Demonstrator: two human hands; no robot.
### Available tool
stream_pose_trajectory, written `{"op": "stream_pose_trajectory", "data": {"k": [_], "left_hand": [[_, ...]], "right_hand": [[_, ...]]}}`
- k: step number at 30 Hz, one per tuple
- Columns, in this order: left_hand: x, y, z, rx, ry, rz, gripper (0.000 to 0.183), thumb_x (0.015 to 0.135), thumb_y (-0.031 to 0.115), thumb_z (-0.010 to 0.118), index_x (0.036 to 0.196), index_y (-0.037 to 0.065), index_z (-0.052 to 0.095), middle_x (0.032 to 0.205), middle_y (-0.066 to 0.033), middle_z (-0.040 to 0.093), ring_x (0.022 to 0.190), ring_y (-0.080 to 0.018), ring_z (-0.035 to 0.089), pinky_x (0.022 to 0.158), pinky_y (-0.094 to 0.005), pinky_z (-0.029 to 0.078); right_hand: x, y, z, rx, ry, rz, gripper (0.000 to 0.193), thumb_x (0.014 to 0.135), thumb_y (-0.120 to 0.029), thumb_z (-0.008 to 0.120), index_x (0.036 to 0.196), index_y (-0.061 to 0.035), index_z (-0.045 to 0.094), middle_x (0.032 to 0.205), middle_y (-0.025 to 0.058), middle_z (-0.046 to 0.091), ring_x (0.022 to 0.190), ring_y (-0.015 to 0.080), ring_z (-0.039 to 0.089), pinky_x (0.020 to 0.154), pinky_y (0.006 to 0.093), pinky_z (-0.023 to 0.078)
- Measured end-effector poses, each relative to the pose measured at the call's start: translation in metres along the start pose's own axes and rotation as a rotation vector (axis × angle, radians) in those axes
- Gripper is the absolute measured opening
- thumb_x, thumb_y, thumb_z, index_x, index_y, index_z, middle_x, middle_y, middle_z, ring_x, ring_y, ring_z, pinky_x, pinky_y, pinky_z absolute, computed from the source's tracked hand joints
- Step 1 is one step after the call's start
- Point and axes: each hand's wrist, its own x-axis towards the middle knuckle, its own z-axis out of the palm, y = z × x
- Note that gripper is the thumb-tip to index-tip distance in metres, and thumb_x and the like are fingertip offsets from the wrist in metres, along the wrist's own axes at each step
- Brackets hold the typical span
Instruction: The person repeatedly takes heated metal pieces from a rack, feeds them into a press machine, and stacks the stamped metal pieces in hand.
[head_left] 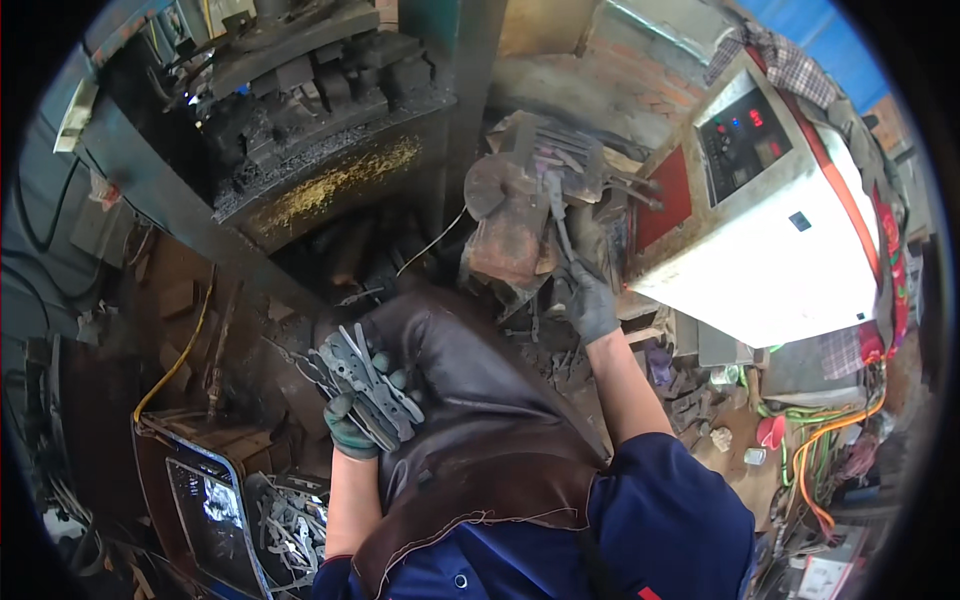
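My left hand [350, 432], in a dark work glove, is closed round a bunch of flat grey metal blanks [372, 385] above my lap. They are long and narrow, and some have holes. My right hand [590, 305], in a grey glove, grips a long slim metal tool, seemingly tongs [562, 222], stretched forward. Its far end reaches a slotted metal fixture [550, 150], where a faint pinkish glow shows; what it grips there, if anything, I cannot make out. A reddish-brown block [505, 248] and a round disc [487, 187] stand just left of the tool.
At the upper left, a heavy press [330, 125] holds dark dies and yellowish flakes on its front ledge. A white control cabinet [770, 250] stands right of my right hand. Metal pieces fill a container [295, 530] at lower left. Orange and green hoses [805, 455] run at right.
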Motion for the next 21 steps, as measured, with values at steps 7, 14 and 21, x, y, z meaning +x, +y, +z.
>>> {"op": "stream_pose_trajectory", "data": {"k": [7, 14, 21], "left_hand": [[0.009, -0.004, 0.002, 0.016, 0.005, -0.007, 0.067, 0.079, 0.025, 0.077, 0.136, 0.007, 0.047, 0.127, -0.0082, 0.057, 0.116, -0.0318, 0.059, 0.100, -0.0594, 0.048], [0.002, 0.002, 0.010, 0.020, 0.007, 0.026, 0.077, 0.076, 0.027, 0.078, 0.142, 0.012, 0.042, 0.128, -0.0068, 0.059, 0.118, -0.0325, 0.059, 0.100, -0.0586, 0.047], [0.003, 0.004, -0.010, -0.131, 0.010, -0.062, 0.080, 0.073, 0.018, 0.080, 0.144, 0.010, 0.044, 0.135, -0.0111, 0.057, 0.123, -0.0368, 0.056, 0.105, -0.0605, 0.042]], "right_hand": [[0.069, -0.005, -0.005, 0.162, 0.254, -0.119, 0.023, 0.099, -0.015, 0.059, 0.119, -0.0038, 0.059, 0.103, 0.0099, 0.067, 0.091, 0.0199, 0.066, 0.080, 0.0304, 0.056], [0.074, 0.005, 0.049, 0.241, 0.087, -0.027, 0.018, 0.096, -0.025, 0.066, 0.099, -0.0065, 0.064, 0.083, 0.0055, 0.067, 0.071, 0.0146, 0.063, 0.062, 0.0275, 0.052], [0.085, -0.010, 0.303, -0.382, -0.512, -0.097, 0.040, 0.099, -0.041, 0.057, 0.097, -0.0014, 0.061, 0.069, 0.0069, 0.064, 0.051, 0.0132, 0.057, 0.046, 0.0257, 0.042]]}}
